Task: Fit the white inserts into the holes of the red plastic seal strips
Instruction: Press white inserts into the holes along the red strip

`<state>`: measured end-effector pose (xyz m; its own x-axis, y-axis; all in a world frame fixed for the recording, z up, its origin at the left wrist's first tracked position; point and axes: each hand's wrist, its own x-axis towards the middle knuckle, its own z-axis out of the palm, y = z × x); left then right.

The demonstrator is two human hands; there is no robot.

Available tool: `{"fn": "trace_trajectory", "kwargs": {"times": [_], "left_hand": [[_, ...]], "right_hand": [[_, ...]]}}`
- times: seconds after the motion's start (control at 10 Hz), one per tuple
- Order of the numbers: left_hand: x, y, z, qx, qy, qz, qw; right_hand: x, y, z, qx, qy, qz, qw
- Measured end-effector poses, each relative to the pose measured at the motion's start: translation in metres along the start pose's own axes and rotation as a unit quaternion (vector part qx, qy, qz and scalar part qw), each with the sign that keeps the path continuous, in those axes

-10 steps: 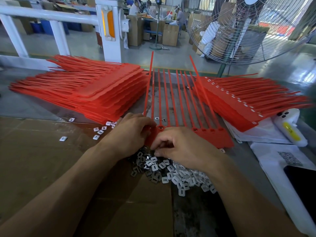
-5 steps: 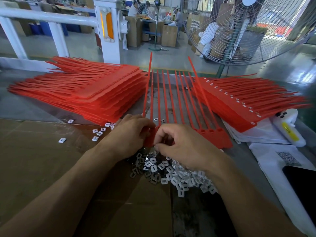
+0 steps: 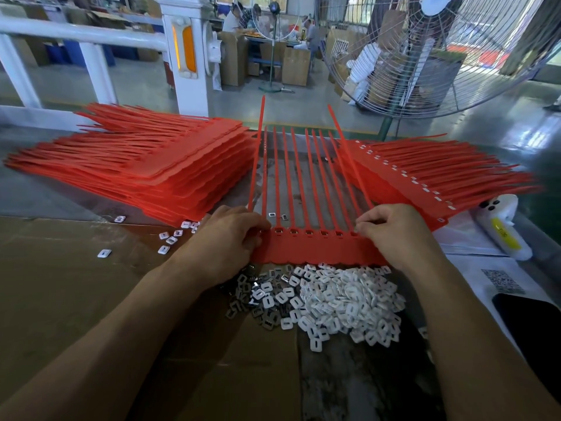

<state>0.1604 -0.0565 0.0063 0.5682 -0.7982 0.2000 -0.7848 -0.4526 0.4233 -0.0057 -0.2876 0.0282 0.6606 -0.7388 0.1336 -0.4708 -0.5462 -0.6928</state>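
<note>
A red seal strip sheet [image 3: 315, 249] lies in front of me, its long tails pointing away and a row of holes along its near band. My left hand [image 3: 226, 238] grips the sheet's left end. My right hand [image 3: 394, 233] pinches its right end near the last holes. A heap of white inserts [image 3: 337, 302] lies just below the sheet, between my forearms. Whether either hand also holds an insert is hidden.
A tall stack of red strip sheets [image 3: 145, 174] sits at the left, another stack with inserts fitted [image 3: 425, 183] at the right. Loose inserts [image 3: 170, 238] dot the cardboard [image 3: 60, 284]. A white bottle [image 3: 501, 229], papers and a phone [image 3: 534, 332] lie right. A big fan [image 3: 440, 53] stands behind.
My right hand has moved from the sheet's left part to its right end. The sheet's band now shows fully between my hands. My left hand has stayed at the left end.
</note>
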Motion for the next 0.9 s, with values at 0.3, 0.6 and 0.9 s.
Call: {"fn": "trace_trajectory", "kwargs": {"times": [0.3,0.6,0.9], "left_hand": [[-0.0001,0.0015,-0.0009,-0.007,0.005,0.005,1.000],[-0.0001,0.0014,-0.0010,-0.002,0.002,0.005,1.000],[-0.0002,0.0013,-0.0011,-0.003,0.000,0.003,1.000]], "right_hand": [[0.0017,0.0001,0.0026,-0.036,-0.021,0.003,0.999],[0.0009,-0.0030,0.0056,-0.039,-0.021,0.004,0.999],[0.0017,-0.0026,0.0056,-0.039,-0.004,0.023,0.999]]}}
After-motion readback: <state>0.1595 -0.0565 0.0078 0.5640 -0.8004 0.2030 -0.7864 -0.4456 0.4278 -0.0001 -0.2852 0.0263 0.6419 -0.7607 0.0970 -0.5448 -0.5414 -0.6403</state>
